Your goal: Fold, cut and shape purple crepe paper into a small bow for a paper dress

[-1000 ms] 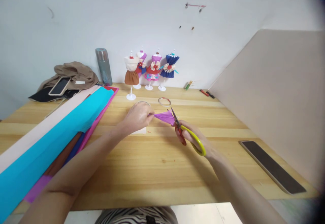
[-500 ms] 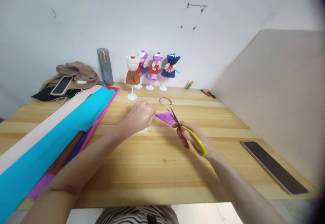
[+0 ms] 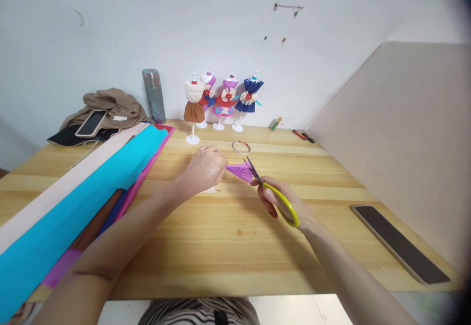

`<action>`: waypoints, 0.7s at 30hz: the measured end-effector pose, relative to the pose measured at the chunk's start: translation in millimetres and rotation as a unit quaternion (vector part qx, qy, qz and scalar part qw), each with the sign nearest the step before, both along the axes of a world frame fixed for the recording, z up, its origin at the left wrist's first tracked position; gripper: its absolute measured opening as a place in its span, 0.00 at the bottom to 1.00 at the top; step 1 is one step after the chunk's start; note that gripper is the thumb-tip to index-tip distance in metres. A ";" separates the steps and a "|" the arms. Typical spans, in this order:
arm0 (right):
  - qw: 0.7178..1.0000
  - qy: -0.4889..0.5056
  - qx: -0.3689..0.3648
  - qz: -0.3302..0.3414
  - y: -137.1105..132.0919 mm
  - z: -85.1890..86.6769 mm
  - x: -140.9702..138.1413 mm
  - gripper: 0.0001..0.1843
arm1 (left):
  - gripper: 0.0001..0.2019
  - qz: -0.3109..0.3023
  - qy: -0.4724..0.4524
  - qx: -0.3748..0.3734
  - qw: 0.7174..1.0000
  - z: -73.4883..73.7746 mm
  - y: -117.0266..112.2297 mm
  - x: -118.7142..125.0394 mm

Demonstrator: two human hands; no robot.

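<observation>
My left hand is closed on the gathered end of a pleated purple paper fan, which spreads out to the right. My right hand grips a pair of scissors with a yellow and a red handle. The blades point up and away, slightly apart, at the wide edge of the paper. Part of the red handle is hidden by my fingers. Just beyond the paper lies a thin ring of wire or cord. A small white scrap shows under my left wrist.
Several small dress forms in paper outfits stand by the wall. Crepe paper sheets, a flask, and a cloth bundle with a phone are at left. A dark rectangular device lies right; a glue stick is at the back.
The scissor handles have drawn a little closer together at the paper's edge. My left hand keeps its hold on the paper, and the whole view has shifted slightly.
</observation>
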State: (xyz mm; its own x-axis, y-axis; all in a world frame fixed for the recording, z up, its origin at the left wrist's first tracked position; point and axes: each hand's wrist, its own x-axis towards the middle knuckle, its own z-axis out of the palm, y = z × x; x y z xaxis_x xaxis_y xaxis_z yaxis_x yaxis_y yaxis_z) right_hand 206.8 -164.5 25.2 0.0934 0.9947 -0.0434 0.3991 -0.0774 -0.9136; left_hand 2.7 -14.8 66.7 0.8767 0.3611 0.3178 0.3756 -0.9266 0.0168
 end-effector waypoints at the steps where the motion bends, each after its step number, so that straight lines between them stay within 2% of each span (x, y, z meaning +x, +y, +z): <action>1: 1.000 -0.002 -0.005 -0.003 -0.1 -0.5 0.2 0.30 | 0.15 0.000 0.000 0.000 1.000 -0.2 0.1 0.1; 10: 1.000 0.002 -0.024 -0.020 -0.3 -0.7 -2.8 0.29 | 0.15 0.001 0.005 -0.007 1.000 0.0 -0.4 1.1; 21: 0.999 -0.033 -0.024 -0.017 -0.7 9.0 -6.0 0.26 | 0.14 -0.003 0.016 0.002 1.000 1.4 -4.5 1.7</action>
State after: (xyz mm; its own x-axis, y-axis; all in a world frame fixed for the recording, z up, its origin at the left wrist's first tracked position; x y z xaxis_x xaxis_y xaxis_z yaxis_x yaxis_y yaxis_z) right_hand 200.8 -165.2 34.2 0.1322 0.9877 -0.0834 0.4539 -0.1351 -0.8808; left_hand 4.4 -19.3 68.1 0.8881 0.3556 0.2912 0.3711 -0.9286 0.0019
